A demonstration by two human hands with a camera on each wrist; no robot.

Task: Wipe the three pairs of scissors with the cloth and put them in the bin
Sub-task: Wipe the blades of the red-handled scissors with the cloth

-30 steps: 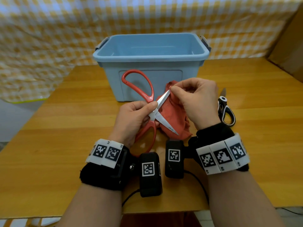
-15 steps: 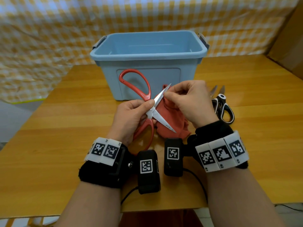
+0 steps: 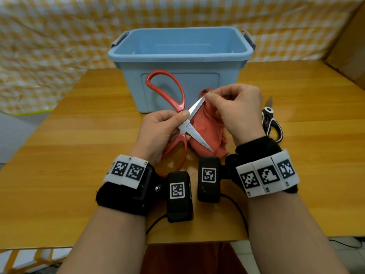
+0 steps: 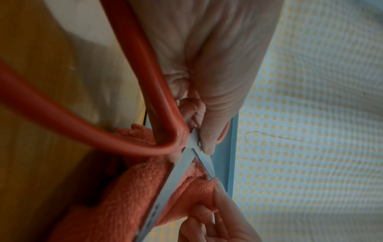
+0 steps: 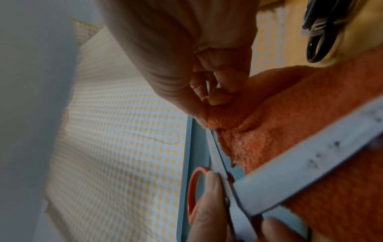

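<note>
My left hand (image 3: 167, 125) pinches the red-handled scissors (image 3: 173, 107) at their pivot, blades spread apart. In the left wrist view the thumb presses the scissors (image 4: 192, 144) by the rivet. My right hand (image 3: 235, 107) pinches the orange-red cloth (image 3: 207, 131) around the upper blade near its tip; the right wrist view shows the cloth (image 5: 290, 131) folded over that blade's edge. The lower blade lies bare across the cloth. The light blue bin (image 3: 181, 56) stands just behind, and nothing shows inside it. Black-and-white scissors (image 3: 271, 123) lie on the table, partly hidden by my right hand.
The wooden table (image 3: 79, 155) spreads to both sides of my hands. A yellow-checked cloth (image 3: 59, 36) hangs behind it. A brown cardboard box (image 3: 349, 46) stands at the far right. The table's front edge runs under my forearms.
My right hand slid the cloth down the upper blade and back up to its tip. The left hand kept its pinch on the red scissors. The view shifted a little.
</note>
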